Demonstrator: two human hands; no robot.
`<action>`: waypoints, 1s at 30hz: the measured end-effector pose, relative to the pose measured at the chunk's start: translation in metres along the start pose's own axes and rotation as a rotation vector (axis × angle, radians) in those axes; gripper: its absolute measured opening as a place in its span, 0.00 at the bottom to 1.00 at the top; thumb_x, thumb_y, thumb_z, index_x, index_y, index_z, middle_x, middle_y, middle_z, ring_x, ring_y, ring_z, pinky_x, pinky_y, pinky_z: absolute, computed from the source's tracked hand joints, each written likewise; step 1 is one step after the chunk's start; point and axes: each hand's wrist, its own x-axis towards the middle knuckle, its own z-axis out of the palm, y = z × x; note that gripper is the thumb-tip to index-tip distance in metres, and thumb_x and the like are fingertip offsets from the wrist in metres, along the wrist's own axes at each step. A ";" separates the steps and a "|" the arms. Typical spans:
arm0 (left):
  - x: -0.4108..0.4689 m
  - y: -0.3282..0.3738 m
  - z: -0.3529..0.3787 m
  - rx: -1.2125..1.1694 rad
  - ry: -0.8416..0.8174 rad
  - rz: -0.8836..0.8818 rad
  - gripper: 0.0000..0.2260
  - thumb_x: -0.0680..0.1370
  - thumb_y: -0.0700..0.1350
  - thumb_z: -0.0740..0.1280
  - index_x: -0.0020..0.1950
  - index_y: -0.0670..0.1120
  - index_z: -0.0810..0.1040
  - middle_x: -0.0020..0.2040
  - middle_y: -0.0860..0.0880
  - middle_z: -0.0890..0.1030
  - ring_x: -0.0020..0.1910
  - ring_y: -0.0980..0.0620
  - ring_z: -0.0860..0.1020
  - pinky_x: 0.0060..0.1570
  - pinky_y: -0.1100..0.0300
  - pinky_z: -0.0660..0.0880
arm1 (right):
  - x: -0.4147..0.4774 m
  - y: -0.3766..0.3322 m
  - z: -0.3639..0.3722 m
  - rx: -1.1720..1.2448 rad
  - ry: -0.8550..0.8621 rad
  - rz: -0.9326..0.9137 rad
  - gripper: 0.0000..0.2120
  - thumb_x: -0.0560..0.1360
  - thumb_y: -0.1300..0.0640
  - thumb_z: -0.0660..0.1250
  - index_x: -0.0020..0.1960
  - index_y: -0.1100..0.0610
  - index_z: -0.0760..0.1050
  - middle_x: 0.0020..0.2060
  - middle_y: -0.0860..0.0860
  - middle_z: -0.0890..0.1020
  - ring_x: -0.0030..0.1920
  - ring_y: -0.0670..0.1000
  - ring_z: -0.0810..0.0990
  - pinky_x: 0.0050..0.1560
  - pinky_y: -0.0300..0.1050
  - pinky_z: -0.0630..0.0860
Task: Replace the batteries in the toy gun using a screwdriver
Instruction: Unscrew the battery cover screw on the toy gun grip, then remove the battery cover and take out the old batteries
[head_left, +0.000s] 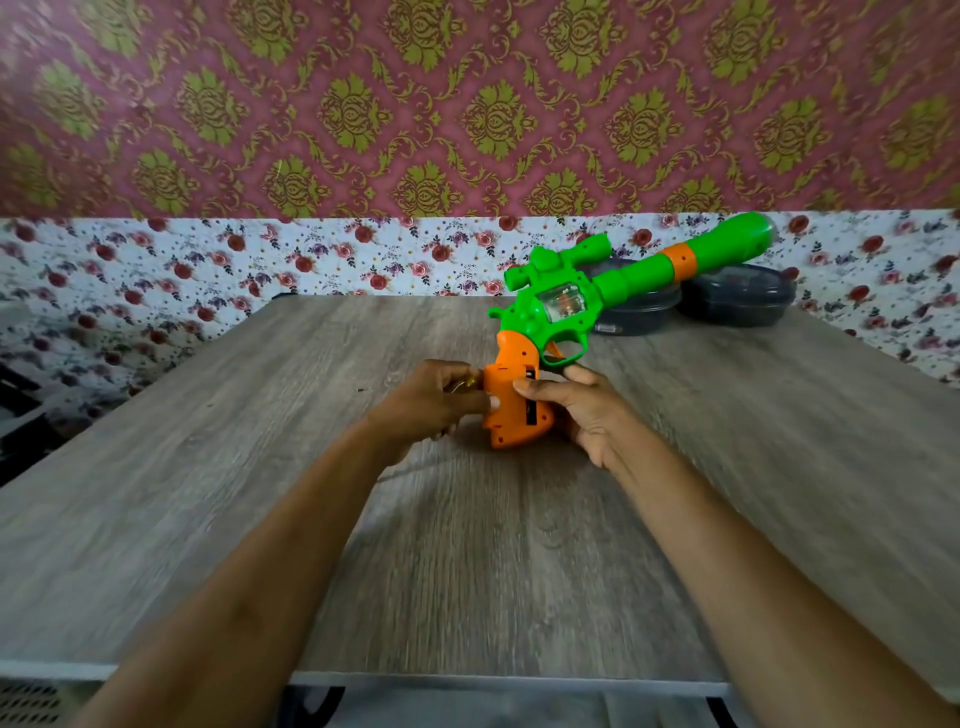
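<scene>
Here, table (208, 519): grey wood-grain, two dark containers (737, 296) at far edge.
Wall (363, 104): maroon-gold damask above floral band.
Toy gun (561, 306): above table, barrel angled up-right.
Left hand (426, 400): closed against orange grip (511, 410), something gold inside.
Right hand (582, 410): clasping grip.

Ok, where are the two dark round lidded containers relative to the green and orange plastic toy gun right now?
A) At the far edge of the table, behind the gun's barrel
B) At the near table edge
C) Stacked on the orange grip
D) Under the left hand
A: the two dark round lidded containers sit at the far edge of the wood-grain table, behind the green and orange plastic toy gun.
</scene>
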 end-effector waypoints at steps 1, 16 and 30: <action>0.000 0.001 0.000 -0.015 0.009 0.009 0.10 0.75 0.41 0.69 0.55 0.39 0.78 0.34 0.47 0.74 0.21 0.62 0.69 0.22 0.69 0.64 | 0.000 -0.001 0.000 0.002 0.007 0.008 0.10 0.66 0.70 0.71 0.41 0.56 0.77 0.43 0.54 0.82 0.47 0.53 0.80 0.57 0.51 0.75; -0.003 0.003 -0.005 -0.092 0.047 -0.098 0.12 0.74 0.40 0.71 0.56 0.39 0.78 0.32 0.46 0.72 0.21 0.60 0.67 0.20 0.69 0.62 | -0.002 0.000 0.001 -0.008 -0.056 0.088 0.17 0.70 0.68 0.69 0.57 0.60 0.72 0.48 0.55 0.81 0.47 0.52 0.79 0.48 0.49 0.76; -0.001 0.001 -0.031 -0.135 0.358 -0.042 0.05 0.73 0.41 0.71 0.47 0.46 0.78 0.29 0.49 0.73 0.24 0.57 0.69 0.23 0.67 0.65 | 0.001 -0.004 0.001 0.171 -0.041 0.111 0.05 0.74 0.64 0.65 0.45 0.56 0.75 0.28 0.47 0.83 0.29 0.42 0.82 0.27 0.38 0.78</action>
